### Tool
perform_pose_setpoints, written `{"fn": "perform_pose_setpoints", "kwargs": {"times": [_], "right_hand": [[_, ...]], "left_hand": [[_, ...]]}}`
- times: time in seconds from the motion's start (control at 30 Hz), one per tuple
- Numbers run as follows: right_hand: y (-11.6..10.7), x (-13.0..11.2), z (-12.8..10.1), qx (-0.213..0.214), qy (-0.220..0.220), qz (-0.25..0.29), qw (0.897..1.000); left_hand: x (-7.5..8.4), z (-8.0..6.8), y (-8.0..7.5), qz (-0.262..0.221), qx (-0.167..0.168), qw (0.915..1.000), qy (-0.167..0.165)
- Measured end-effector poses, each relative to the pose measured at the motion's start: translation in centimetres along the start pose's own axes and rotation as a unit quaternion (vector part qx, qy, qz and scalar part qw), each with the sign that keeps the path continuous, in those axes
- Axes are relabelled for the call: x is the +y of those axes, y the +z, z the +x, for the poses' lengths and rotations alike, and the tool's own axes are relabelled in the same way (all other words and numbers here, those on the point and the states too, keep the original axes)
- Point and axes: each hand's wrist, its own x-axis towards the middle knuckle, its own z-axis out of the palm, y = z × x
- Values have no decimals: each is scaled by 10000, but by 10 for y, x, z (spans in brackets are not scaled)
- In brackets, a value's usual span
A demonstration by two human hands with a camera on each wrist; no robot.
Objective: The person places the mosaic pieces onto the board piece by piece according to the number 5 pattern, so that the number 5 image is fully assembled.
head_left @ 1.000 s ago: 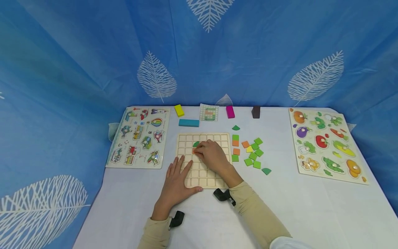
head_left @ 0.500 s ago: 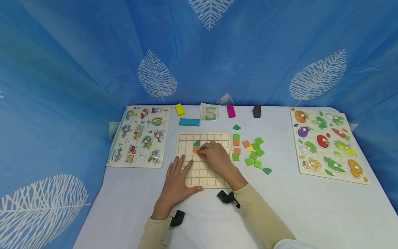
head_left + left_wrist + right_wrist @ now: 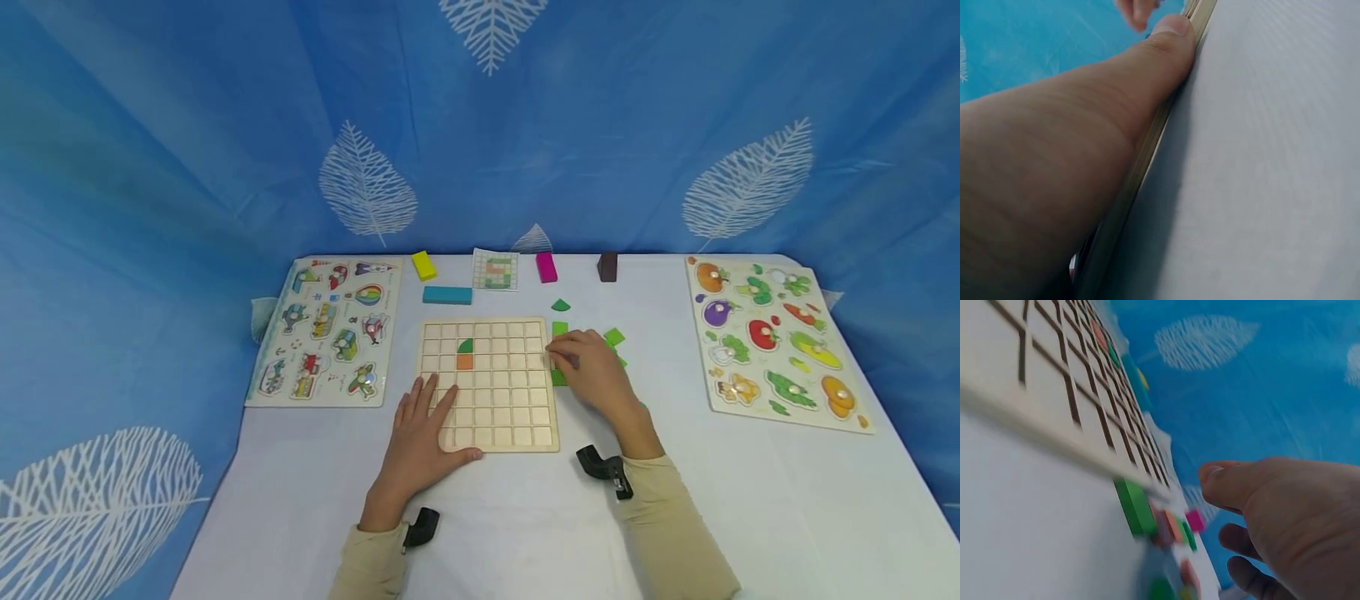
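Note:
A wooden grid board point(image 3: 498, 396) lies on the white table, with a green quarter-circle tile point(image 3: 466, 346) and an orange square tile point(image 3: 465, 362) in its cells. My left hand point(image 3: 412, 450) rests spread over the board's near left corner; in the left wrist view its thumb point(image 3: 1169, 40) lies along the board's edge. Past the board's right edge, my right hand point(image 3: 597, 373) is above the loose tiles, fingers loosely bent and nothing visible in them. It hides most of the tiles in the head view. The right wrist view shows a green tile point(image 3: 1135, 507) beside the board.
Behind the board lie a pattern card point(image 3: 495, 270), a teal block point(image 3: 447, 296), a yellow block point(image 3: 423, 266), a magenta block point(image 3: 547, 267) and a dark brown block point(image 3: 608, 267). A vehicle puzzle point(image 3: 330, 333) is at left, a vegetable puzzle point(image 3: 772, 342) at right.
My right hand has left the orange tile in the board and moved right, over the loose tiles. The left hand has stayed on the board.

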Motion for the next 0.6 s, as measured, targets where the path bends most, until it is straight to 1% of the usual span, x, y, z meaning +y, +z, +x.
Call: {"fn": "perform_pose_setpoints", "kwargs": {"times": [0.1,0.23,0.43,0.6], "right_hand": [[-8,15,-7,-68,324,86,9994],[-11,29,-13,-332,434,99,9985],[-6,33,-14,-725,463,41,9963],[-3,31,-12,-704,394,-42,9967]], "left_hand": [[0,-1,-1,-42,-10,10000,22],[-1,0,-2,-106,11,9999,40],[-1,0,-1,-113,-65,9999,-44],[0,0,-3,-91,-38,9999,-32]]}}
